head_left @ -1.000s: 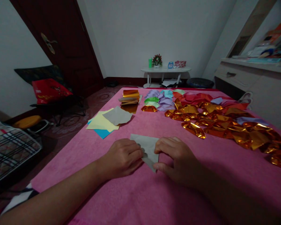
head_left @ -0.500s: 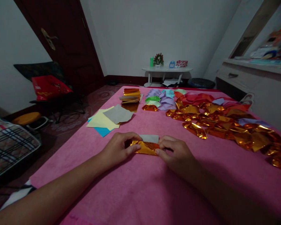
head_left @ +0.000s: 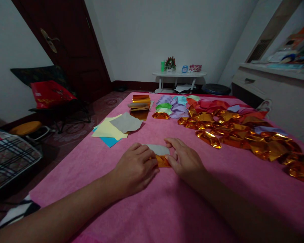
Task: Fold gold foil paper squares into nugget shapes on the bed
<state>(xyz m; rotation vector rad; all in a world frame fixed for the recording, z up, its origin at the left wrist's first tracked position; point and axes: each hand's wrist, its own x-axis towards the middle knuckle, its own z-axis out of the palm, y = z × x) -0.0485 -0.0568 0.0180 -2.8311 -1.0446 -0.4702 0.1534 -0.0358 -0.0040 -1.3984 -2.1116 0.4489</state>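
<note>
A partly folded sheet of gold foil paper [head_left: 163,161] lies on the pink tablecloth in front of me, its grey backing showing along the far side. My left hand [head_left: 136,168] covers the left end, fingers together and pressing down on the fold. At the right end my right hand [head_left: 186,158] holds the sheet, thumb on the near gold strip and index finger at the far grey edge. Folded gold foil pieces [head_left: 209,138] lie off to the right, beyond my right hand. Left of the far side are loose grey [head_left: 127,122] and yellow sheets [head_left: 106,129] over a blue one [head_left: 108,141].
A stack of gold paper [head_left: 140,104] sits near the table's far edge, beside folded purple [head_left: 179,111] and green pieces. Behind the table stands a small white table [head_left: 179,74]. A chair with a red bag [head_left: 50,94] is at the left, a white cabinet [head_left: 276,94] at the right.
My left hand has turned over and now lies across the left end of the gold foil paper. My right index finger has stretched toward the far edge, and more grey backing shows.
</note>
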